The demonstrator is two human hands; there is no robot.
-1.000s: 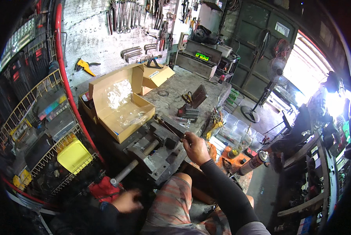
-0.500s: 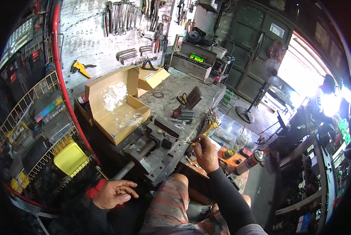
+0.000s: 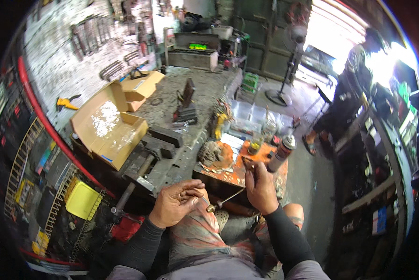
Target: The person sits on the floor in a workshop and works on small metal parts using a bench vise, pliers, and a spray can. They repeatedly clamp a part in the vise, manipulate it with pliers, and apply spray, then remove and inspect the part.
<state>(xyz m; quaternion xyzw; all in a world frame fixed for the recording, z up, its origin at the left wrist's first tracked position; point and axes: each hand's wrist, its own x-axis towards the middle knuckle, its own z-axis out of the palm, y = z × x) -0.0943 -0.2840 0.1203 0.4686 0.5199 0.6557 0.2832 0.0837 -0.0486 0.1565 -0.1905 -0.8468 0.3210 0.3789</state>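
Note:
My right hand (image 3: 261, 186) is closed round one end of a thin metal rod (image 3: 231, 196) with a brass-coloured fitting at its lower tip (image 3: 211, 208). The rod slants down and left over my lap. My left hand (image 3: 177, 203) is just left of that fitting, apart from it, with its fingers loosely bent and nothing visible in them. Beyond my left hand, a dark metal bench vise (image 3: 157, 163) is mounted at the near edge of the workbench (image 3: 172, 91).
An open cardboard box (image 3: 111, 140) stands left of the vise. On my right, an orange-topped stand (image 3: 230, 177) bears a rag (image 3: 214, 154), a spray can (image 3: 282, 154) and clear plastic containers (image 3: 251, 114). A person (image 3: 349, 88) stands at the far right, near a fan (image 3: 289, 60).
My right hand has drawn the rod from above the vise back over my lap. My left hand has moved right and up toward the rod's tip. The view has turned rightward.

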